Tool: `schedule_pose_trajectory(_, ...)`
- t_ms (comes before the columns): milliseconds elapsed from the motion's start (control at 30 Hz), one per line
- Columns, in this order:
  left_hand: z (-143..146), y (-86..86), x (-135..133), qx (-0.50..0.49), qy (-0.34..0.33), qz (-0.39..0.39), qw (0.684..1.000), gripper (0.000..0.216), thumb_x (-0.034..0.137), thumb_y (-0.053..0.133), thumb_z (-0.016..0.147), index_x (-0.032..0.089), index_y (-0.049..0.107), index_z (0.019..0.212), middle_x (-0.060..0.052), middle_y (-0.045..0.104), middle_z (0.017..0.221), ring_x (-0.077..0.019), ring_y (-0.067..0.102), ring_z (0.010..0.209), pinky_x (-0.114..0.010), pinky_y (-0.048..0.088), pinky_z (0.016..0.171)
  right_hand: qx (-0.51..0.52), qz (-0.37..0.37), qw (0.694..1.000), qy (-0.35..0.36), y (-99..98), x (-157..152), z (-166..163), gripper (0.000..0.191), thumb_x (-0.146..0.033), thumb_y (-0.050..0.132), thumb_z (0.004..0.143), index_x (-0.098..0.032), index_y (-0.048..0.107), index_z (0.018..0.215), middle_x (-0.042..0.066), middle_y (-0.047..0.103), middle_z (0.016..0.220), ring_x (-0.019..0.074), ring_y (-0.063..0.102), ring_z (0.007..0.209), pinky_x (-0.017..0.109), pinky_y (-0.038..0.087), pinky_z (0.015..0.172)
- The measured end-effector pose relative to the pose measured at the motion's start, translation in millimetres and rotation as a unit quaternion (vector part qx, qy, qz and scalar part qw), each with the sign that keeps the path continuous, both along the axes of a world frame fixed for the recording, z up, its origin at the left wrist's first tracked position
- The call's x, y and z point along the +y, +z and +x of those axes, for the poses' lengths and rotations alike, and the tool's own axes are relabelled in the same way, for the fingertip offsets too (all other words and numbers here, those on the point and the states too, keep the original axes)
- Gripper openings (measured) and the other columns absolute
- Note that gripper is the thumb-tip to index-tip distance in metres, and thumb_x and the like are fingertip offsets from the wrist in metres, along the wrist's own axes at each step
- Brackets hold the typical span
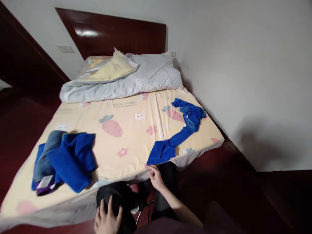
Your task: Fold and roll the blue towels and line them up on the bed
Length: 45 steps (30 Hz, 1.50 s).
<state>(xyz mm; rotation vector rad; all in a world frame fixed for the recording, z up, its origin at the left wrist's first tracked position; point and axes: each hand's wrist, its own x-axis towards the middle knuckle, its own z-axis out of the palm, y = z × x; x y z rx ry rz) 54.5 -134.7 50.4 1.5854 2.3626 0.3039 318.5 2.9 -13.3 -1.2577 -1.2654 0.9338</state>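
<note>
My left hand (pixel 106 217) lies on a black garment or bag (pixel 119 196) at the foot of the bed, fingers spread over it. My right hand (pixel 155 177) reaches to the bed's edge and pinches the near end of a long blue cloth (pixel 180 136). That cloth stretches away toward the wall side. A pile of folded blue clothes (pixel 65 159) rests on the left part of the yellow cartoon-print sheet (pixel 129 136).
A rolled grey and yellow duvet (pixel 122 79) lies across the head of the bed under a dark wooden headboard (pixel 117 34). A white wall (pixel 243 81) runs along the right side. Dark wooden floor surrounds the bed.
</note>
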Motion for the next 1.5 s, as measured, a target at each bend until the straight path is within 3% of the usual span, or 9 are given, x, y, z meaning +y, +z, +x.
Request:
schedule_pose_trajectory(133, -1.4, 3.4, -4.9, 0.019, -0.036, 0.038, 0.998, 0.066, 0.047, 0.041, 0.100, 0.012, 0.046, 0.155, -0.024, 0.033, 0.166, -0.0435, 0.030, 0.154, -0.064, 0.037, 0.118, -0.055, 0.000, 0.997, 0.060, 13.7, -102.9, -51.9, 0.028, -0.020, 0.056, 0.099, -0.023, 0.077, 0.118, 0.010, 0.075, 0.114, 0.0226, 0.071, 0.106, 0.037, 0.059, 0.093)
schedule_pose_trajectory(267, -2.5, -0.3, -12.6, -0.056, -0.149, 0.110, 0.981, 0.053, 0.034, 0.049, 0.098, 0.015, 0.055, 0.147, -0.022, 0.038, 0.164, -0.0385, 0.030, 0.156, -0.059, 0.032, 0.124, -0.125, 0.052, 0.981, 0.136, 29.5, -152.2, -70.1, 0.019, -0.013, 0.063, 0.094, -0.022, 0.079, 0.098, 0.007, 0.079, 0.095, 0.0227, 0.071, 0.096, 0.038, 0.059, 0.089)
schedule_pose_trajectory(400, 16.2, -0.9, -24.3, -0.224, -0.285, 0.085, 0.928, 0.055, 0.029, 0.054, 0.095, 0.017, 0.053, 0.149, -0.018, 0.051, 0.156, -0.0327, 0.049, 0.145, -0.053, 0.042, 0.121, -0.192, 0.084, 0.964, 0.163, 55.5, -152.1, -68.9, 0.016, -0.011, 0.065, 0.093, -0.022, 0.076, 0.093, 0.007, 0.079, 0.097, 0.0233, 0.071, 0.108, 0.041, 0.057, 0.099)
schedule_pose_trajectory(633, 31.3, 16.9, -34.2, -0.374, -0.181, 0.123, 0.901, 0.054, 0.033, 0.055, 0.097, 0.018, 0.049, 0.149, -0.015, 0.063, 0.143, -0.0262, 0.066, 0.127, -0.045, 0.055, 0.108, -0.230, 0.150, 0.943, 0.188, 92.8, -154.8, -69.8, 0.016, -0.011, 0.055, 0.093, -0.024, 0.062, 0.088, 0.007, 0.070, 0.096, 0.0229, 0.068, 0.107, 0.046, 0.051, 0.113)
schedule_pose_trajectory(800, 13.3, 46.2, -36.2, -0.287, -0.292, 0.217, 0.886, 0.056, 0.017, 0.053, 0.096, 0.022, 0.050, 0.151, -0.015, 0.050, 0.156, -0.0286, 0.049, 0.145, -0.052, 0.046, 0.118, -0.253, 0.200, 0.920, 0.223, 99.6, -173.3, -78.7, 0.015, -0.009, 0.054, 0.090, -0.024, 0.058, 0.085, 0.007, 0.065, 0.093, 0.0239, 0.066, 0.107, 0.047, 0.049, 0.113)
schedule_pose_trajectory(967, 2.3, 75.6, -47.3, -0.205, -0.438, 0.193, 0.854, 0.055, 0.013, 0.050, 0.098, 0.025, 0.051, 0.152, -0.013, 0.055, 0.153, -0.0282, 0.046, 0.146, -0.050, 0.045, 0.118, -0.263, 0.184, 0.916, 0.239, 91.9, -187.1, -76.1, 0.011, -0.012, 0.054, 0.087, -0.023, 0.056, 0.089, 0.004, 0.062, 0.085, 0.0191, 0.063, 0.079, 0.030, 0.058, 0.076)
schedule_pose_trajectory(1167, -4.5, 91.6, -56.6, -0.201, -0.420, 0.061, 0.883, 0.034, 0.036, 0.052, 0.105, 0.019, 0.064, 0.132, -0.009, 0.072, 0.108, -0.0216, 0.066, 0.097, -0.037, 0.050, 0.092, -0.221, 0.210, 0.912, 0.275, 99.5, -185.4, -56.4, 0.018, -0.010, 0.048, 0.096, -0.024, 0.056, 0.088, 0.009, 0.067, 0.099, 0.0163, 0.068, 0.087, 0.023, 0.053, 0.067)
schedule_pose_trajectory(1300, -10.0, 106.8, -56.6, -0.199, -0.427, 0.042, 0.881, 0.037, 0.048, 0.049, 0.107, 0.019, 0.070, 0.098, -0.006, 0.069, 0.088, -0.0207, 0.062, 0.088, -0.033, 0.045, 0.083, -0.221, 0.217, 0.899, 0.310, 119.2, -174.4, -42.3, 0.020, -0.009, 0.048, 0.097, -0.023, 0.060, 0.089, 0.008, 0.070, 0.102, 0.0154, 0.069, 0.083, 0.023, 0.052, 0.066)
schedule_pose_trajectory(1500, -29.6, 148.6, -58.3, -0.172, -0.421, 0.047, 0.889, 0.036, 0.044, 0.045, 0.109, 0.018, 0.065, 0.093, -0.004, 0.064, 0.085, -0.0174, 0.058, 0.080, -0.029, 0.040, 0.071, -0.239, 0.250, 0.906, 0.242, 142.4, -162.1, -30.8, 0.015, -0.017, 0.057, 0.101, -0.023, 0.063, 0.088, 0.005, 0.070, 0.089, 0.0151, 0.068, 0.078, 0.023, 0.051, 0.064)
